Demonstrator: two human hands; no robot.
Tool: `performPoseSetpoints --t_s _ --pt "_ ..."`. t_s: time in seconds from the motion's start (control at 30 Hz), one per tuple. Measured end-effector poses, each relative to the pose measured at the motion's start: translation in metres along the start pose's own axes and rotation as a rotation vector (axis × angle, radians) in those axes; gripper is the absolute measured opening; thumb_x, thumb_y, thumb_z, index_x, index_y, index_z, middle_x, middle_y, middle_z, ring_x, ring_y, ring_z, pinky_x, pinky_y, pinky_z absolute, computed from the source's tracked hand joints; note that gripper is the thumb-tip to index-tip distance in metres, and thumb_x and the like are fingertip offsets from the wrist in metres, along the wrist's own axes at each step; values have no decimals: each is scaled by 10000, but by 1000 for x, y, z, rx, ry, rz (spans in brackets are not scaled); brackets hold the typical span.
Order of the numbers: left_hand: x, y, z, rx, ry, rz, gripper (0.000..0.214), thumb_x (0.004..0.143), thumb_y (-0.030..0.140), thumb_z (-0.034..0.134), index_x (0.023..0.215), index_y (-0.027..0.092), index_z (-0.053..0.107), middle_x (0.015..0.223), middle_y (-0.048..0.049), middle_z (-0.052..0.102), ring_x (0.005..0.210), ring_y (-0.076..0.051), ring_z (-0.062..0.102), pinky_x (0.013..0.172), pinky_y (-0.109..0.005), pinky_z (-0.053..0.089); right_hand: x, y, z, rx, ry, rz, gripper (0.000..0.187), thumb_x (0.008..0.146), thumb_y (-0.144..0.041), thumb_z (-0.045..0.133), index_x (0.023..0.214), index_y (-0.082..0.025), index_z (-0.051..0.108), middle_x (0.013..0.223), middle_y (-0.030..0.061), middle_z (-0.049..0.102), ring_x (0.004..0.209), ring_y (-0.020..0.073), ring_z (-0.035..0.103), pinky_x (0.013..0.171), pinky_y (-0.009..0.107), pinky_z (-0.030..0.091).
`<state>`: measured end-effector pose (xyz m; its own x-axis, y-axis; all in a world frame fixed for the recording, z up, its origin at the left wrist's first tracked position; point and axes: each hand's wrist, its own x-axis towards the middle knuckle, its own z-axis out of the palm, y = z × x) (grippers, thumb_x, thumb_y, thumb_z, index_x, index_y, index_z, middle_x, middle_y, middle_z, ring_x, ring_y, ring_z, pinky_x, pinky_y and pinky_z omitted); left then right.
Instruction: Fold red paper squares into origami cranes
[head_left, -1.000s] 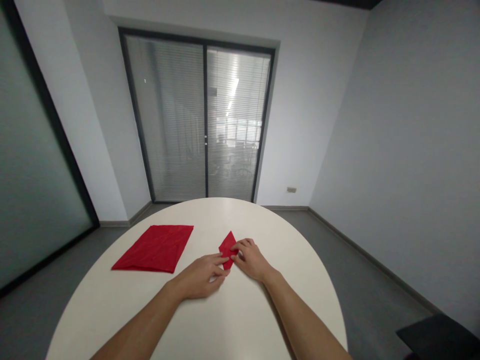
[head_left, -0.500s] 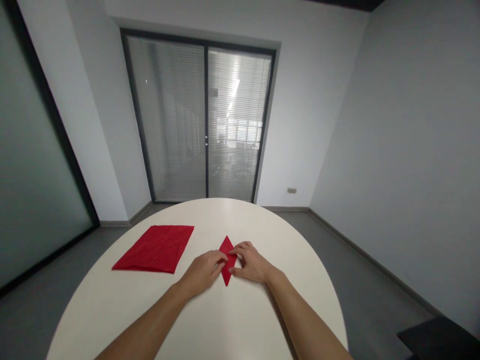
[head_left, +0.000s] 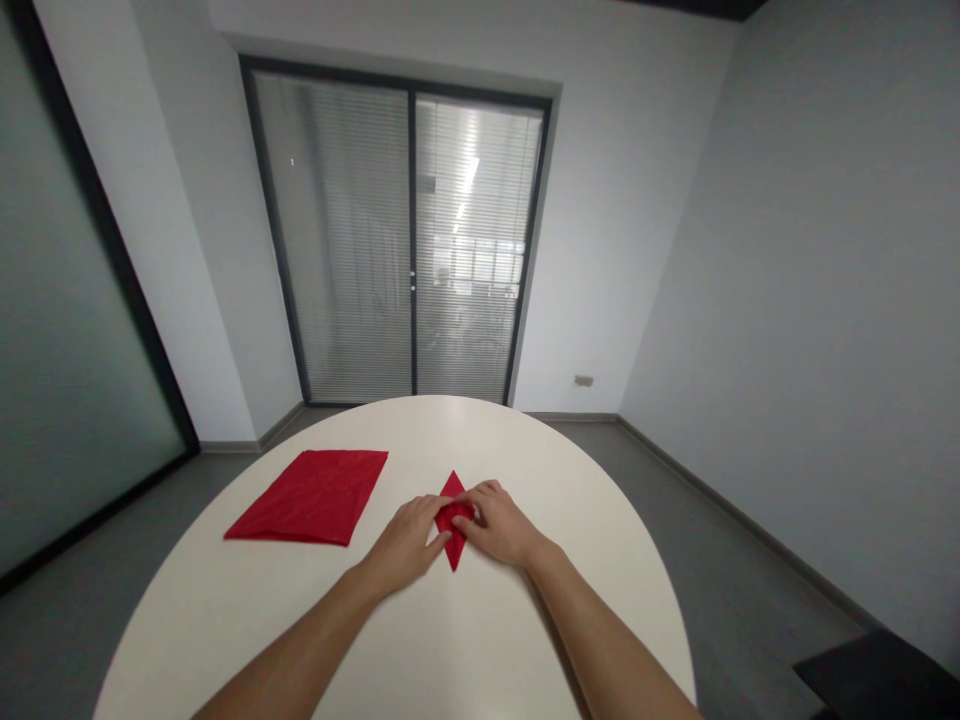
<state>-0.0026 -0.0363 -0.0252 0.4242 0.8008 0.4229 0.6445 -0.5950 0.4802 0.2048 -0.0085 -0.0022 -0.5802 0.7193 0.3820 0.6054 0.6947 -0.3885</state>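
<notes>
A small piece of red paper (head_left: 454, 553), folded to a diamond shape, lies on the round table between my hands. One layer of it is lifted at the middle. My right hand (head_left: 504, 524) pinches that raised layer between thumb and fingers from the right side. From the left, my left hand (head_left: 409, 540) grips the paper's edge, fingertips near the top and thumb lower down. The fingers partly cover the paper, so the exact contact is hard to see.
Left of my hands, a larger creased red sheet (head_left: 311, 497) lies on the cream round table (head_left: 465, 660). Beyond the table's far edge stand glass doors with blinds (head_left: 337, 250). A black object (head_left: 885, 675) shows at the lower right.
The paper's middle has gone from lying flat to having a layer lifted. My right thumb has moved up and inward, and my left fingers have reached farther over the paper.
</notes>
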Motion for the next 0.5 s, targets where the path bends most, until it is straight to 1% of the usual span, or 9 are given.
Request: performPoseSetpoints --t_s 0.17,0.23,0.3,0.4,0.43,0.5 --pt "3 5 1 25 30 -55 320 946 297 513 1250 208 555 1159 -97 643 1087 -250 585 981 -429 445 2 -3 -2 0 6 14 198 901 -308 566 1011 -201 691 865 46 690 906 221 574 894 351 402" --pt "3 5 2 38 37 -71 293 942 296 512 1212 200 574 1131 -98 647 1063 -250 592 959 -422 455 2 -2 -2 17 -4 25 187 885 -275 560 990 -202 697 846 40 685 905 218 579 899 347 403" --pt "4 5 1 33 42 -74 258 924 244 515 1168 206 591 1106 -89 652 1038 -242 600 937 -404 463 1 -1 -3 44 -11 37 215 841 -210 559 1005 -205 698 859 37 686 926 220 580 903 340 407" --pt "5 7 -1 16 50 -81 245 878 139 503 1082 216 615 1038 -67 659 976 -223 614 888 -366 472 0 1 -4 79 -26 36 345 737 -117 554 1037 -212 693 912 34 688 951 223 574 905 333 413" --pt "5 7 -2 15 53 -86 252 856 108 502 1051 217 620 1011 -60 660 951 -217 617 870 -355 473 0 1 -5 86 -28 37 361 715 -105 550 1028 -215 693 921 34 686 951 224 571 897 330 417" --pt "5 9 -4 21 60 -94 252 820 72 507 988 217 628 965 -50 660 905 -207 619 837 -336 471 -1 2 -4 94 -24 48 320 703 -106 551 967 -218 691 899 34 678 936 223 567 861 320 425"
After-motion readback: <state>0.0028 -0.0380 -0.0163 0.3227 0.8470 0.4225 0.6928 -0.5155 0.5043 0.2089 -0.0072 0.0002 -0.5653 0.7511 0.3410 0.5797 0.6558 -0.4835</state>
